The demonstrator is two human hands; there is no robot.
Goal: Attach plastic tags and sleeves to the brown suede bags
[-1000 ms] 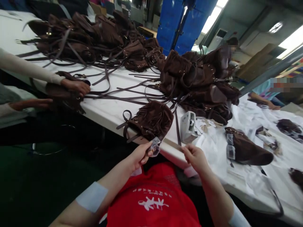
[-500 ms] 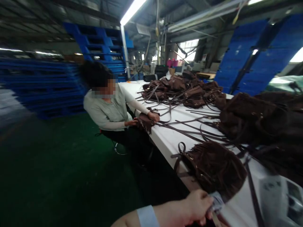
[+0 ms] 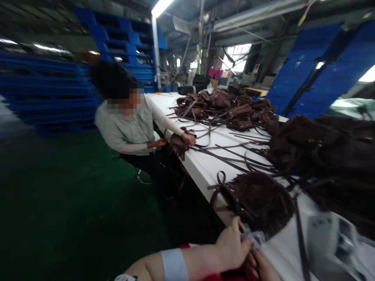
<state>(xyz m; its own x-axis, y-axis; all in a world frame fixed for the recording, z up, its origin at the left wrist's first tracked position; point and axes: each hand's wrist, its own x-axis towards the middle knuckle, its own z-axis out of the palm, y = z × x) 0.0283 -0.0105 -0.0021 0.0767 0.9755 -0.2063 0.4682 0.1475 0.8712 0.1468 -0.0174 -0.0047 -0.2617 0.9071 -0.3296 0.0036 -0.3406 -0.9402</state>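
Observation:
My left hand (image 3: pixel 233 244) is at the table's near edge, its fingers closed around a crumpled, whitish see-through plastic packet (image 3: pixel 256 237). Just below it, my right hand (image 3: pixel 263 265) enters from the bottom edge, fingertips bent together against the left hand. What the right fingers pinch is hidden. Right beyond both hands lies a dark brown fringed bag (image 3: pixel 260 201) with a looped strap and small metal fittings.
Across the white table (image 3: pixel 202 168), a seated co-worker (image 3: pixel 129 125) handles another brown fringed bag (image 3: pixel 178 144). Brown bags (image 3: pixel 222 105) with long straps heap at the back; more bags (image 3: pixel 319 148) pile at right. A grey-white device (image 3: pixel 328 242) stands at lower right.
My left hand has moved slightly left and up with the plastic, one finger now raised. My right hand has come further into view beside it. The co-worker's hand nearer their body has shifted off the bag.

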